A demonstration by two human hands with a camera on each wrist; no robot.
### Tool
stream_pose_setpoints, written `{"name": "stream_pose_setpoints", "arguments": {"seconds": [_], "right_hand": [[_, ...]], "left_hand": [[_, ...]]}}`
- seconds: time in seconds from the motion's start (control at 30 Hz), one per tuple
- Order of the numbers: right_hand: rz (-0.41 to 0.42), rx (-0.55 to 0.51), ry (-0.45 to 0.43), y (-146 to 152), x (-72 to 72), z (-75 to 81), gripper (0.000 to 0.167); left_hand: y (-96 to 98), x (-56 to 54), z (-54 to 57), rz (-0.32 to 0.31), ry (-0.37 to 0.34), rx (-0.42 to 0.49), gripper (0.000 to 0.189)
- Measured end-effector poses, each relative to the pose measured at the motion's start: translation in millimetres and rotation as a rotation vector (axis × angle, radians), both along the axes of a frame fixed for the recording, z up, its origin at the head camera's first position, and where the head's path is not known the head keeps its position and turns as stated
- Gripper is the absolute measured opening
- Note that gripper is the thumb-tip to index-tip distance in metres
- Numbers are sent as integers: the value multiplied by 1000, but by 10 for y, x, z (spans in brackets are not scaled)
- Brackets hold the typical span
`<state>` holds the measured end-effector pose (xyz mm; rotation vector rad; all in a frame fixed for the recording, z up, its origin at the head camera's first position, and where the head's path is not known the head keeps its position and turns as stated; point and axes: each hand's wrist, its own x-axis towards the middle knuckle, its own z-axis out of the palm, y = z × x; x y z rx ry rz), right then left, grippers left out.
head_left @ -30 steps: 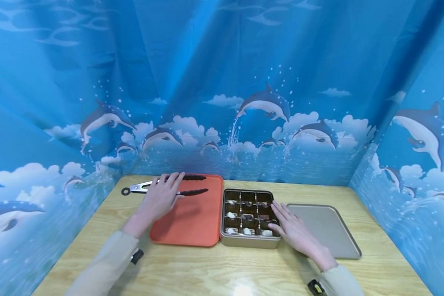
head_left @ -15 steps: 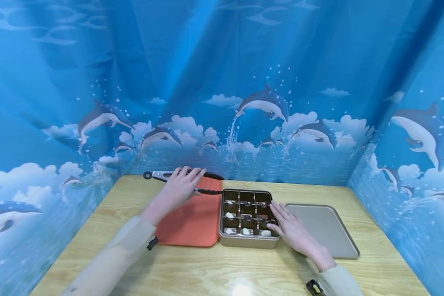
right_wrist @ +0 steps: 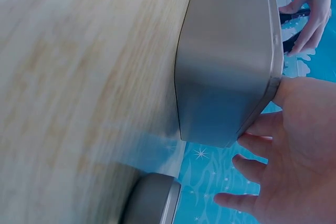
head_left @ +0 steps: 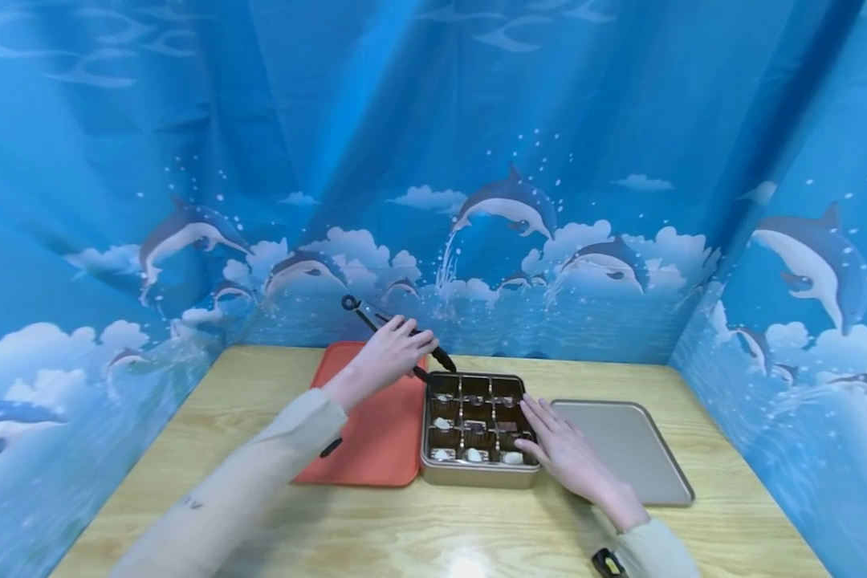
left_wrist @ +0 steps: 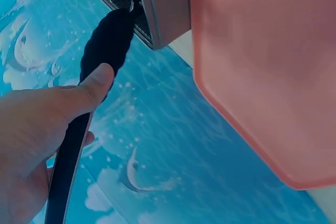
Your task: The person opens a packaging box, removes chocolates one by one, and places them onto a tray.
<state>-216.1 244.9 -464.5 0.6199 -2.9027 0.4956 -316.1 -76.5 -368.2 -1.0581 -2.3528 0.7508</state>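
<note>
My left hand (head_left: 392, 351) grips a pair of black-and-silver tongs (head_left: 442, 358) with its fingers over the top. The tongs slant down to the right, their black tips at the back left corner of a metal box (head_left: 480, 476). In the left wrist view, the thumb presses along one dark arm of the tongs (left_wrist: 107, 43), whose tip overlaps the box's open top. Small white and brown pieces, probably chocolates (head_left: 474, 455), sit in the box's divided compartments. My right hand (head_left: 567, 449) lies with straight fingers against the box's right rim, holding nothing.
An orange-red tray (head_left: 379, 437) lies directly left of the box, partly under my left forearm. To the right, a flat metal lid (head_left: 624, 441) lies on the wooden table (head_left: 376, 530). A blue dolphin curtain (head_left: 433, 160) hangs behind and at both sides.
My left hand has carried the tongs rightward from over the tray to the box, tilting them so the tips point down. My right hand stays at the box's right rim.
</note>
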Motion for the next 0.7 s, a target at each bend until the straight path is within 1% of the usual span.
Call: {"name": "stream_pose_setpoints", "arguments": {"seconds": [0.13, 0.27, 0.4, 0.57, 0.7], "right_hand": [[2, -1, -5, 0, -4, -2, 71], [-1, -2, -15, 1, -3, 4, 72], [-3, 2, -22, -1, -4, 6, 72], [-3, -4, -29, -4, -2, 10, 72], [-5, -3, -39, -5, 2, 12, 71]], "left_hand": [[144, -36, 31, 4, 31, -117, 40], [275, -68, 51, 8, 58, -222, 31], [412, -79, 86, 20, 56, -298, 27], [602, -65, 141, 51, 16, -395, 23], [731, -56, 156, 75, -28, -472, 24]]}}
